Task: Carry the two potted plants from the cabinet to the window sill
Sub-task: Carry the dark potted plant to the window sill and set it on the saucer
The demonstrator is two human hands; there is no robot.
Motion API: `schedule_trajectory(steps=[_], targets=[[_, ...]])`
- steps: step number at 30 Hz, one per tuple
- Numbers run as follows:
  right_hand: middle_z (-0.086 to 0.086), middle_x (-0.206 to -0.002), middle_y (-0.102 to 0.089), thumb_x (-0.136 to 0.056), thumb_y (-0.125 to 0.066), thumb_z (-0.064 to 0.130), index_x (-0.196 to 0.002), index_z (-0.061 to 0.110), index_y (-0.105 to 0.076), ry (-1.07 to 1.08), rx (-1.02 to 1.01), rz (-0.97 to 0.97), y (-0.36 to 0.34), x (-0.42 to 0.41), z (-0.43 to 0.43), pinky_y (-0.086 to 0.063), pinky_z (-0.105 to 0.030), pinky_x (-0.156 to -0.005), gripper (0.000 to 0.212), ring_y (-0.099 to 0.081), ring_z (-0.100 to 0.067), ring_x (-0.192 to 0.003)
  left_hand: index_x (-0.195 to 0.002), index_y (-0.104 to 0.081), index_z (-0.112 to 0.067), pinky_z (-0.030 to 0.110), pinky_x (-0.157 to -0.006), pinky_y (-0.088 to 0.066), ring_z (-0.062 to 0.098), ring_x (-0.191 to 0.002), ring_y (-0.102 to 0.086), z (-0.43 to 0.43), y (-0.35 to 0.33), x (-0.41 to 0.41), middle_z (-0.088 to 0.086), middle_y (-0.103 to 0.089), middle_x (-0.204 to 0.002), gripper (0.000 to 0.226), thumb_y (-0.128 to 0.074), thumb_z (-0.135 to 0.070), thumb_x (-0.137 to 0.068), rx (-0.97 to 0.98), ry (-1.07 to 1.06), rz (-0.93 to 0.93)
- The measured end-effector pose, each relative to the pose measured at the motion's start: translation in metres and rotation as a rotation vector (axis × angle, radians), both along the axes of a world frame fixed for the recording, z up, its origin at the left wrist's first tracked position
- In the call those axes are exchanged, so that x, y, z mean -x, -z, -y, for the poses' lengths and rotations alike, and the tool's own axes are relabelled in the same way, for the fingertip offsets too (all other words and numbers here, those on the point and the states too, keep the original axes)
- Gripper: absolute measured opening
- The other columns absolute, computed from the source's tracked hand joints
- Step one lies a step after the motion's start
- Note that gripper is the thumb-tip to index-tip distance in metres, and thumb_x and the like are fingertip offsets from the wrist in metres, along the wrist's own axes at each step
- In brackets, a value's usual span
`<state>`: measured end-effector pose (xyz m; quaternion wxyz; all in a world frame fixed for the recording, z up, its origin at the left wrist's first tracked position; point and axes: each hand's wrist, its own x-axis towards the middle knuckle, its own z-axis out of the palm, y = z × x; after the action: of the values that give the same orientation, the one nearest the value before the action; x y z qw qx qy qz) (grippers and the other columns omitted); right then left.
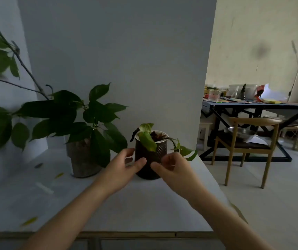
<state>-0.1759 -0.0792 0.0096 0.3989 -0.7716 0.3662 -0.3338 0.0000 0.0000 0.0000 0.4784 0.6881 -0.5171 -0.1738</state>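
A small dark perforated pot [160,150] with a white rim and a few pale green leaves stands on the white cabinet top [108,204], near its right edge. My left hand [124,166] curls round the pot's left side with the thumb on its front. My right hand [175,170] curls round the right side, its thumb also on the front. To the left stands a larger greyish pot [81,159] holding a tall plant with big dark leaves; neither hand touches it.
A grey wall rises close behind the pots. Fallen leaves [29,221] lie on the cabinet top. To the right the floor opens onto a wooden chair [243,141] holding a metal bowl [242,133], and a cluttered dark table [252,105].
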Motion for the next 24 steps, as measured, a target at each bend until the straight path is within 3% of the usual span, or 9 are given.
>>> schedule_trajectory(steps=[2, 5, 8, 10, 13, 16, 21, 24], targets=[[0.001, -0.117, -0.062, -0.082, -0.077, 0.044, -0.122, 0.018, -0.051, 0.043, -0.024, -0.111, 0.006, 0.001, 0.009, -0.053, -0.023, -0.076, 0.054, -0.062, -0.011, -0.099, -0.159, -0.025, -0.019, 0.032, -0.107, -0.041, 0.018, -0.145, -0.042, 0.008, 0.003, -0.004, 0.0, -0.038, -0.161, 0.088, -0.063, -0.054, -0.088, -0.062, 0.001, 0.005], [-0.005, -0.154, -0.043, -0.077, -0.08, 0.049, -0.152, 0.013, -0.03, 0.025, -0.082, -0.142, 0.015, -0.003, 0.029, -0.048, -0.038, -0.107, 0.097, -0.049, -0.023, -0.137, -0.161, -0.02, -0.017, 0.037, -0.114, -0.04, 0.02, -0.147, -0.04, 0.018, 0.005, -0.014, 0.003, -0.035, -0.164, 0.109, -0.067, -0.064, -0.075, -0.1, 0.041, -0.001], [-0.004, -0.162, -0.034, -0.073, -0.082, 0.053, -0.158, 0.015, -0.018, -0.054, -0.148, -0.061, 0.015, -0.013, 0.046, -0.043, -0.043, -0.113, 0.113, -0.04, -0.025, -0.145, -0.159, -0.027, -0.019, 0.042, -0.116, -0.041, 0.021, -0.145, -0.043, 0.029, 0.003, -0.017, 0.0, -0.042, -0.159, 0.121, -0.071, -0.074, -0.06, -0.085, 0.099, -0.057], [-0.001, -0.157, -0.042, -0.073, -0.084, 0.049, -0.157, 0.019, -0.023, -0.107, -0.166, -0.014, 0.016, -0.017, 0.055, -0.048, -0.034, -0.107, 0.107, -0.044, -0.021, -0.142, -0.154, -0.036, -0.019, 0.037, -0.113, -0.044, 0.02, -0.141, -0.048, 0.035, 0.004, -0.019, -0.001, -0.049, -0.153, 0.108, -0.071, -0.067, -0.064, -0.074, 0.134, -0.057], [0.01, -0.127, -0.063, -0.077, -0.083, 0.043, -0.143, 0.025, -0.047, -0.163, -0.114, 0.002, 0.014, -0.022, 0.057, -0.05, -0.006, -0.075, 0.077, -0.06, -0.001, -0.11, -0.148, -0.043, -0.022, 0.018, -0.1, -0.048, 0.015, -0.135, -0.053, 0.042, 0.006, -0.021, -0.007, -0.057, -0.141, 0.079, -0.068, -0.048, -0.078, -0.071, 0.157, -0.015], [0.024, -0.107, -0.061, -0.079, -0.082, 0.041, -0.134, 0.029, -0.053, -0.159, -0.078, 0.034, 0.01, -0.023, 0.061, -0.045, 0.0, -0.063, 0.064, -0.054, 0.013, -0.09, -0.141, -0.048, -0.026, 0.002, -0.08, -0.048, 0.01, -0.127, -0.055, 0.046, 0.004, -0.026, -0.017, -0.059, -0.125, 0.055, -0.069, -0.025, -0.09, -0.023, 0.14, -0.057], [0.01, -0.128, -0.064, -0.075, -0.082, 0.048, -0.14, 0.027, -0.052, -0.125, -0.106, 0.061, 0.018, -0.025, 0.066, -0.047, -0.011, -0.078, 0.074, -0.059, -0.004, -0.11, -0.139, -0.05, -0.025, 0.012, -0.089, -0.048, 0.015, -0.13, -0.055, 0.053, 0.015, -0.026, -0.009, -0.06, -0.131, 0.051, -0.068, -0.022, -0.092, 0.03, 0.13, -0.142], [0.014, -0.123, -0.064, -0.077, -0.081, 0.046, -0.137, 0.03, -0.054, -0.14, -0.099, 0.083, 0.005, -0.026, 0.068, -0.046, -0.005, -0.069, 0.068, -0.057, 0.008, -0.1, -0.14, -0.054, -0.026, 0.034, -0.105, -0.051, 0.022, -0.134, -0.055, 0.057, 0.006, -0.028, -0.002, -0.062, -0.138, 0.063, -0.078, -0.039, -0.083, 0.066, 0.153, -0.218]])
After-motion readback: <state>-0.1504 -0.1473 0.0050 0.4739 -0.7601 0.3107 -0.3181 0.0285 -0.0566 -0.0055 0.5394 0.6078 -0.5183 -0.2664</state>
